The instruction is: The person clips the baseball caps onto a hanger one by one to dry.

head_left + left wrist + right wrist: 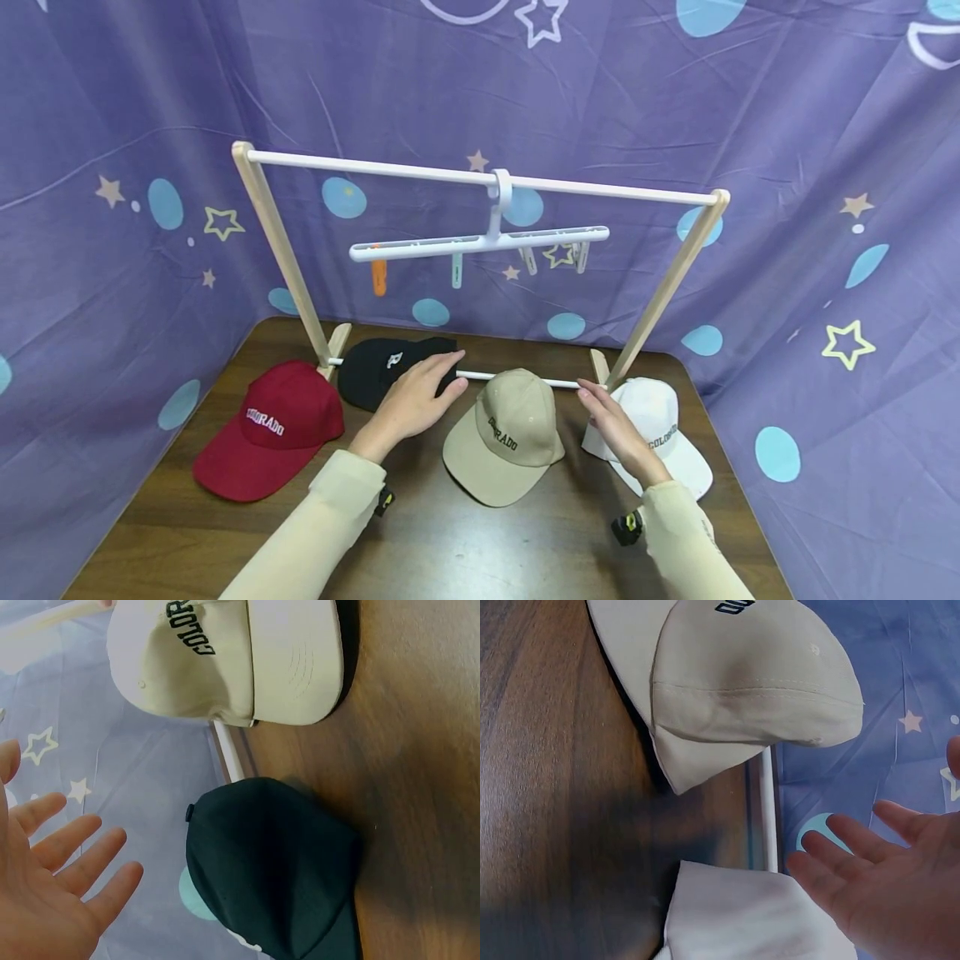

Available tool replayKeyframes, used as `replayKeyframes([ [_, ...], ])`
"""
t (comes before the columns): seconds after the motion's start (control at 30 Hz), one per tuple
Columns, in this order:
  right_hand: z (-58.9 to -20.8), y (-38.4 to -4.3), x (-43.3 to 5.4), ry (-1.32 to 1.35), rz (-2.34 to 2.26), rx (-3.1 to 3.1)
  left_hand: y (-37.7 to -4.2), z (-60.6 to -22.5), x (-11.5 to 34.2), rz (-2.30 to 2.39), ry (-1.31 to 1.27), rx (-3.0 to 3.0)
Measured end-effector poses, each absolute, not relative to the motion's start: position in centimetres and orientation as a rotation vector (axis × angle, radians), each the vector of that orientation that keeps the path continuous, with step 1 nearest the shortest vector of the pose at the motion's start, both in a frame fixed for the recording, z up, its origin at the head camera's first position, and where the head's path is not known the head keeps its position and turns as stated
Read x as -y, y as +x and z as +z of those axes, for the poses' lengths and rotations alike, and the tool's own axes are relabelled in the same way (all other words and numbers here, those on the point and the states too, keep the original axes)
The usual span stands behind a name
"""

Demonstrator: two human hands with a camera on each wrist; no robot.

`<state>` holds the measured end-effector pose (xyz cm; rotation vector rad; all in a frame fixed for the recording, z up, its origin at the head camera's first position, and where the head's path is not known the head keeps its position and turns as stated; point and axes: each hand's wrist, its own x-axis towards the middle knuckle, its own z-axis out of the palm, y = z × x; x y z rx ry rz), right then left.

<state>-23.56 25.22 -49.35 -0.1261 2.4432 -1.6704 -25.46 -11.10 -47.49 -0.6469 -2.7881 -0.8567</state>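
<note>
I have the left hand point(420, 398) raised near the black cap point(363, 372), fingers extended and spread, holding nothing. Right hand point(621, 427) by the white cap point(647, 402), fingers straight, slightly apart, also holding nothing. Beige cap point(519, 417) sits on the table point(465, 554) between both hands, touching neither. Red cap point(277, 417) at far left. Above, I note a white hanger point(480, 244) hooked on the rack's rod point(607, 190).

1 red cap point(277, 425), 1 black cap point(372, 373), 1 beige cap point(517, 417) and 1 white cap point(654, 417) make 4 caps, alongside 1 rack point(420, 172), 1 hanger point(480, 244), 1 orange clip point(379, 277), 1 teal clip point(457, 272), at least 2 pale clips point(529, 262), 1 table point(480, 550), 1 left hand point(415, 398) and 1 right hand point(619, 432).
</note>
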Motion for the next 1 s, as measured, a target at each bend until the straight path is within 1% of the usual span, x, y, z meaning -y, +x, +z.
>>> replayKeyframes([
  [0.47, -50.7, -24.6, -23.9, -0.101, -1.818, -2.258, -25.1, -47.9, 9.8, -0.901, -0.661, 2.79],
  [0.7, -51.5, -25.1, -22.9, -0.152, -1.788, -2.265, -25.0, -48.1, 9.4, -0.903, -0.656, 2.801],
  [1.0, -52.6, -25.5, -21.9, -0.071, -1.722, -2.383, -25.0, -48.5, 9.0, -0.911, -0.665, 2.812],
])
